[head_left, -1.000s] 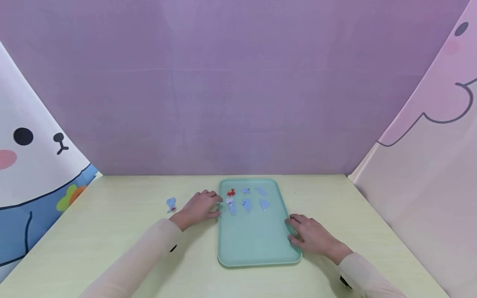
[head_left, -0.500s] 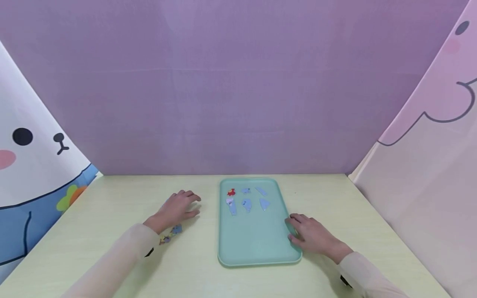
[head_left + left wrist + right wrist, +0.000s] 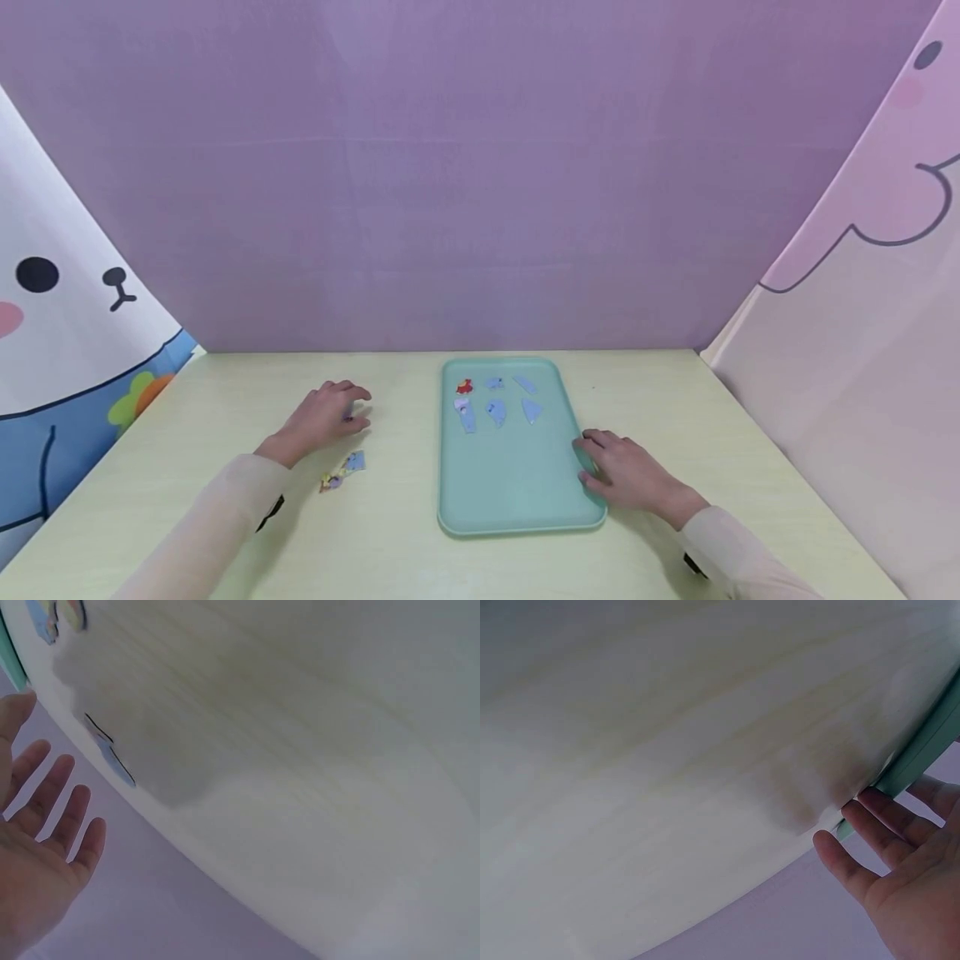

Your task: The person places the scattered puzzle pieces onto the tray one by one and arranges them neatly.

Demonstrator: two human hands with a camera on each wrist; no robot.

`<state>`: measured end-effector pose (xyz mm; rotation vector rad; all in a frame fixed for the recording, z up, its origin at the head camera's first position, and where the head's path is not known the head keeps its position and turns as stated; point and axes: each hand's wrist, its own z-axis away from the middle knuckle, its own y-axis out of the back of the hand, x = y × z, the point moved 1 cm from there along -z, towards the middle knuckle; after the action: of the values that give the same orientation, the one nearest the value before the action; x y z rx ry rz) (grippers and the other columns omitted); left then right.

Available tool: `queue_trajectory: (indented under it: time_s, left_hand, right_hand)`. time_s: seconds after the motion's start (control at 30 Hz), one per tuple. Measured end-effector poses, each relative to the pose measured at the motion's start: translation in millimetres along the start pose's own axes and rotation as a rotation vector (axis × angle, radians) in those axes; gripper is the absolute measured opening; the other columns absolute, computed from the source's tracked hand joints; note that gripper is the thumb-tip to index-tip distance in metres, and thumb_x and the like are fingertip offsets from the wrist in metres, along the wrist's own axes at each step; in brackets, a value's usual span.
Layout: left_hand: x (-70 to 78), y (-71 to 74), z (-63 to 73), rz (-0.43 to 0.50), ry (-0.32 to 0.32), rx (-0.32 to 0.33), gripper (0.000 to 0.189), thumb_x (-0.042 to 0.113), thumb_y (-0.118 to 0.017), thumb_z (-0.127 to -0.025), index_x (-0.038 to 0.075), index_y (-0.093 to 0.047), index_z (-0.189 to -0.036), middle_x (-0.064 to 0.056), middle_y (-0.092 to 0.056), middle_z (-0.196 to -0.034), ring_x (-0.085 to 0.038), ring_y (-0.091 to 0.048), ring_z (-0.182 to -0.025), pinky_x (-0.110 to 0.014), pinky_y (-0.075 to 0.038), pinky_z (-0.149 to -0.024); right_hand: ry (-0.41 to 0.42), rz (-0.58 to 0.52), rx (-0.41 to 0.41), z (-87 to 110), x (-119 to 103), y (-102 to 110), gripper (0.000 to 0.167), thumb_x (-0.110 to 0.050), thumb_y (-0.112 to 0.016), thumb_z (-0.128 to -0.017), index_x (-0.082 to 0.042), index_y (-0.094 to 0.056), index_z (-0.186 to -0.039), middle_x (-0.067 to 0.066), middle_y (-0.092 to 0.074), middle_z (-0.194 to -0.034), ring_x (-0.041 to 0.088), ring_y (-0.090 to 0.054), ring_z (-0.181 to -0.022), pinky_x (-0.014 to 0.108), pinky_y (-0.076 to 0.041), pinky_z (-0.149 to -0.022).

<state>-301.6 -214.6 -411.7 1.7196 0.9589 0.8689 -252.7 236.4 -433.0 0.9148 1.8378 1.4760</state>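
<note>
My left hand [image 3: 318, 421] hovers over the table left of the tray, with its fingers spread and nothing held. A light-blue puzzle piece [image 3: 348, 411] shows partly between its thumb and fingers in the head view; in the left wrist view this piece [image 3: 112, 756] lies apart from the fingertips. Nearer the front lie a blue-and-yellow piece [image 3: 355, 461] and a yellow-and-purple piece [image 3: 330, 482], close together. My right hand [image 3: 630, 473] rests at the right rim of the green tray [image 3: 517, 492], its fingers nearly straight against the edge in the right wrist view.
Toward the tray's far end, a red piece [image 3: 465, 387] and several light-blue pieces [image 3: 496, 412] lie in two rows. The pale wooden table [image 3: 405, 550] ends at a purple backdrop [image 3: 480, 183]. Printed cartoon cloths [image 3: 67, 350] hang at both sides.
My left hand has moved left from the tray's left rim to above the loose light-blue piece, uncovering the two nearer pieces. My right hand and the tray stay put.
</note>
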Motion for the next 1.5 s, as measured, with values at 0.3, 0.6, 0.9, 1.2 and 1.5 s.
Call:
queue_trajectory:
  time_s: [0.3,0.6,0.9,1.2,1.5]
  left_hand:
    - [-15.2,3.5,5.7,0.036,0.050,-0.042,0.042,0.024,-0.074,-0.075,0.005,-0.062,-0.109,-0.015,-0.061,-0.107,-0.039,-0.055,-0.093,-0.054,-0.046,-0.071]
    - [-30.0,-3.8,8.1,0.042,0.084,-0.062,0.046,0.031,-0.072,-0.076,0.005,-0.061,-0.112,-0.016,-0.061,-0.108,-0.038,-0.055,-0.093,-0.056,-0.045,-0.072]
    - [-35.9,-8.8,9.9,0.066,0.133,-0.080,0.046,0.036,-0.070,-0.078,0.008,-0.060,-0.112,-0.018,-0.059,-0.112,-0.042,-0.053,-0.099,-0.060,-0.041,-0.077]
    - [-32.1,-8.3,9.8,0.049,0.139,-0.063,0.047,0.038,-0.069,-0.078,0.007,-0.061,-0.111,-0.018,-0.059,-0.112,-0.042,-0.053,-0.097,-0.061,-0.041,-0.077]
    - [-31.2,-10.3,8.6,0.025,0.135,-0.046,0.046,0.038,-0.070,-0.076,0.007,-0.061,-0.110,-0.018,-0.060,-0.110,-0.040,-0.054,-0.095,-0.060,-0.042,-0.076]
  right_hand:
    - [-0.014,-0.009,-0.011,0.1,-0.1,-0.7,0.044,-0.030,-0.060,-0.085,-0.004,-0.056,-0.120,0.017,-0.054,-0.122,0.032,-0.052,-0.112,0.047,-0.046,-0.084]
    - [-0.007,-0.002,-0.007,0.3,1.4,-2.5,0.044,-0.030,-0.060,-0.085,-0.004,-0.056,-0.120,0.017,-0.055,-0.122,0.033,-0.053,-0.112,0.047,-0.047,-0.084]
    - [-0.003,-0.003,-0.001,0.0,0.1,-1.2,0.043,-0.030,-0.060,-0.085,-0.004,-0.056,-0.119,0.017,-0.055,-0.121,0.032,-0.053,-0.112,0.047,-0.047,-0.083]
    - [-0.008,-0.002,-0.003,0.3,0.2,-0.7,0.043,-0.030,-0.060,-0.085,-0.004,-0.056,-0.119,0.017,-0.055,-0.121,0.032,-0.053,-0.112,0.046,-0.047,-0.083]
    - [-0.021,-0.009,-0.013,0.2,-0.2,0.1,0.044,-0.031,-0.059,-0.085,-0.005,-0.055,-0.121,0.017,-0.054,-0.123,0.032,-0.052,-0.114,0.047,-0.046,-0.085]
